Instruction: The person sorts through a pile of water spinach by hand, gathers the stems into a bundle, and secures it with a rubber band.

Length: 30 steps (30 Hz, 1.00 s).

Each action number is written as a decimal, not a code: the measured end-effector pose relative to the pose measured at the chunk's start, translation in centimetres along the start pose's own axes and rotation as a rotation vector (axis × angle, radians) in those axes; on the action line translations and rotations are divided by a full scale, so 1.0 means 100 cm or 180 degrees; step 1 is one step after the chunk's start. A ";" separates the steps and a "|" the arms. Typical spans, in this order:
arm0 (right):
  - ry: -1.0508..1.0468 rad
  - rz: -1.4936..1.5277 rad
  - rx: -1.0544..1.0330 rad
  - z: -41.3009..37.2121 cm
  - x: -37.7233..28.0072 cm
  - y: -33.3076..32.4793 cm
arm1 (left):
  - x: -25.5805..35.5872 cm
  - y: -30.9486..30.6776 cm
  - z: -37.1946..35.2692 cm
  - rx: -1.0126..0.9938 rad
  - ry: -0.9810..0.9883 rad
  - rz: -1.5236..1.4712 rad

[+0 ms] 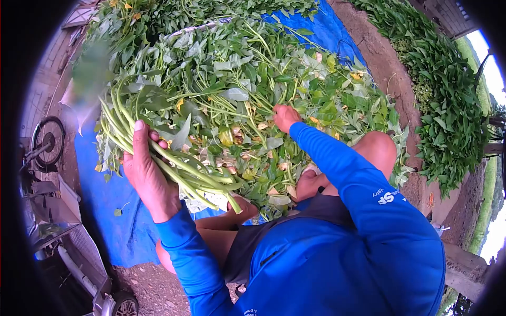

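My left hand (pixel 149 176) is wrapped round a bunch of water spinach (pixel 203 181), thumb on top. Its cut stem ends point down toward my lap, and the leafy ends reach up and left. Over the middle of a wide heap of water spinach (pixel 232 68), my right hand (pixel 286 118) is closed with the fingers pinched at green stems. How many stems it grips is hidden. Yellowed leaves (pixel 226 138) and loose stems lie in the heap between my hands.
Under the heap spreads a blue tarp (pixel 108 210). To the right, past a strip of bare soil (pixel 387 68), lies a long row of dark green leafy bundles (pixel 445 105). A wheel (pixel 48 139) and a metal vehicle part (pixel 79 258) stand at the left.
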State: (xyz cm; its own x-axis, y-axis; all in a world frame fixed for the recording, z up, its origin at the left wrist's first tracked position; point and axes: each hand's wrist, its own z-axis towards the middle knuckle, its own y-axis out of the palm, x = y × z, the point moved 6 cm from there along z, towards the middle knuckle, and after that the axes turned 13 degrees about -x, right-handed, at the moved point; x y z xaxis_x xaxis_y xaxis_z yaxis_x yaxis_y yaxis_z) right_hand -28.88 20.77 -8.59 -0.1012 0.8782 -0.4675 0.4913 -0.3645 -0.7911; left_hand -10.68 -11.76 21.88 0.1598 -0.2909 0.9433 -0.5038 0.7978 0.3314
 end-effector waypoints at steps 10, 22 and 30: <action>-0.0507 0.2027 -0.1464 -0.035 -0.068 -0.132 | -0.003 0.000 0.003 -0.0043 -0.0166 0.0015; -0.0398 0.3175 -0.0550 -0.118 -0.112 -0.166 | -0.034 0.019 -0.017 -0.0551 -0.0270 0.0133; -0.0990 0.3633 -0.1233 -0.153 -0.170 -0.097 | -0.102 0.058 -0.044 -0.1148 -0.0739 0.0077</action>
State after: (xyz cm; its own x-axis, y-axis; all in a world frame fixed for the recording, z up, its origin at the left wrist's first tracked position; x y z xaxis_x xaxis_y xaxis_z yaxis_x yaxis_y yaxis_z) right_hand -18.71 14.12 13.12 0.3765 -0.0101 -0.9263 0.6506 -0.7090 0.2722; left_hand -11.48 -1.83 14.24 -0.0646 -0.3481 0.9352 -0.1695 0.9274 0.3335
